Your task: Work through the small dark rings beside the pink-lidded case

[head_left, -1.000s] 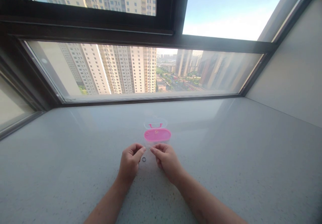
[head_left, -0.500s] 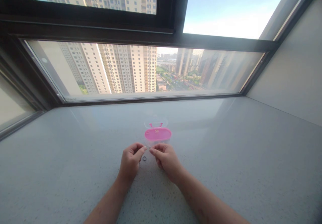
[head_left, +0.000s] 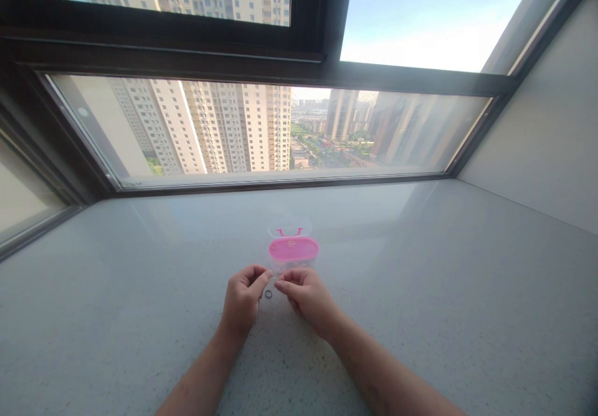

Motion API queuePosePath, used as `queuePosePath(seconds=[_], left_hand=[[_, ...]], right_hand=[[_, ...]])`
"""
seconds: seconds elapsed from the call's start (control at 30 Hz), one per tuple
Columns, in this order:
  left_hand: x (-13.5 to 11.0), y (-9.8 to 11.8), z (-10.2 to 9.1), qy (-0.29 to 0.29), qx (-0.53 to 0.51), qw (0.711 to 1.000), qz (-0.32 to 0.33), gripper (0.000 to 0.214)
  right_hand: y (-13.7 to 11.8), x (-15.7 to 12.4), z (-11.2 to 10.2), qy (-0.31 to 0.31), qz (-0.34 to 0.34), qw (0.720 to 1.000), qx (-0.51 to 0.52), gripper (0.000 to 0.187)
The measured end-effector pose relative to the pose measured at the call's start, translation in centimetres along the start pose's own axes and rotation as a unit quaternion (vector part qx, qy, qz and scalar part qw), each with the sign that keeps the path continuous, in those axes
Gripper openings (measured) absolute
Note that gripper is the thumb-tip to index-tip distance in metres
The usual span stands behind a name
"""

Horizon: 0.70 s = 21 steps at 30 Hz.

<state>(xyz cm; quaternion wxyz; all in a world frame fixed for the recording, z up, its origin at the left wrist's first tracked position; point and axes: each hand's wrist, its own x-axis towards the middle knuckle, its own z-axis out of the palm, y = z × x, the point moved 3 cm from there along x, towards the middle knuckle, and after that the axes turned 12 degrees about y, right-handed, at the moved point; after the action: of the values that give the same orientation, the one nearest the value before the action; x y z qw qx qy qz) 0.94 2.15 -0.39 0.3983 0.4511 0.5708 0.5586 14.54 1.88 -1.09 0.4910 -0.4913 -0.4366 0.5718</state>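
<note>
My left hand (head_left: 243, 301) and my right hand (head_left: 306, 297) rest side by side on the pale speckled sill (head_left: 140, 316), both with fingers curled and thumb pinched to forefinger. What they pinch is too fine to make out. A small dark ring (head_left: 268, 294) lies on the sill between the two hands, just under the fingertips. Right behind the hands stands a small clear box with a pink lid (head_left: 293, 249) and a pink handle, its front edge close to my fingertips.
A wide window with a dark frame (head_left: 233, 67) runs along the far edge of the sill, with tower blocks outside. A plain wall (head_left: 537, 142) closes the right side. A second pane meets the sill at the left.
My right hand's pinched fingertips have crept slightly left toward the left hand. The ring and the box have stayed where they were.
</note>
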Motion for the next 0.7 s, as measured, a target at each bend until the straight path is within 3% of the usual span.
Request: queuePosePath(seconds=[0.7], left_hand=[[0.10,-0.07,0.03,-0.008,0.011,1.000,0.012,0.022]], right_hand=[[-0.21,0.05,-0.16,0.024,-0.008,1.000,-0.007,0.020]])
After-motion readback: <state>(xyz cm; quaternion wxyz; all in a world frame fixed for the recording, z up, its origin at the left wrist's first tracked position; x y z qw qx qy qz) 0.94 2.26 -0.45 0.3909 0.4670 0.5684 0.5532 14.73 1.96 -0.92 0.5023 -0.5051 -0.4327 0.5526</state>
